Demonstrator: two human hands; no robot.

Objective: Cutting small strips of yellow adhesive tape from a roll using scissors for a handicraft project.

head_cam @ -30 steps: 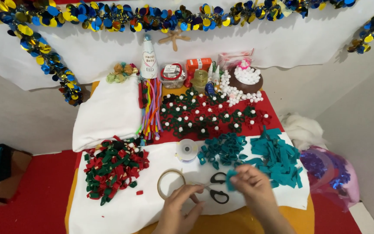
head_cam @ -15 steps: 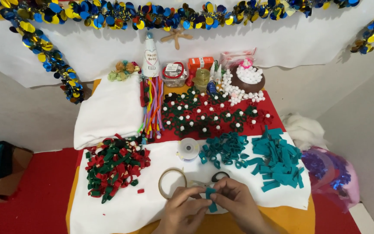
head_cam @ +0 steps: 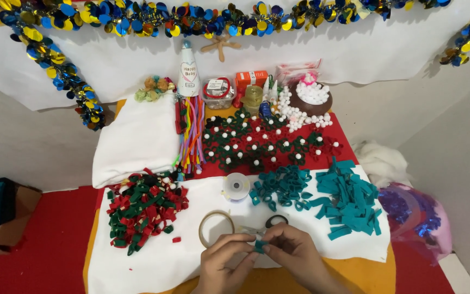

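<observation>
Teal felt strip (head_cam: pixel 259 246) sat pinched between both hands at the near edge of the table, just in front of the scissors (head_cam: pixel 270 223), whose black handle loop showed right behind the fingertips. The strip looked short and bunched; its long axis could not be read, most of it being hidden by the fingers. Left hand (head_cam: pixel 225 260) came in from the left with thumb and forefinger closed narrow on the strip; right hand (head_cam: pixel 294 255) closed on it from the right, equally near. Tape ring (head_cam: pixel 216 228) lay just left of the scissors, and a thread spool (head_cam: pixel 236 187) sat farther back. Pile of teal strips (head_cam: pixel 349 198) lay well to the right, rolled teal loops (head_cam: pixel 281 186) beside it. Against half a second earlier, the hands held much the same spot, still closed on the piece. A full second back, the right hand was out by the teal pile, apart from the left.
</observation>
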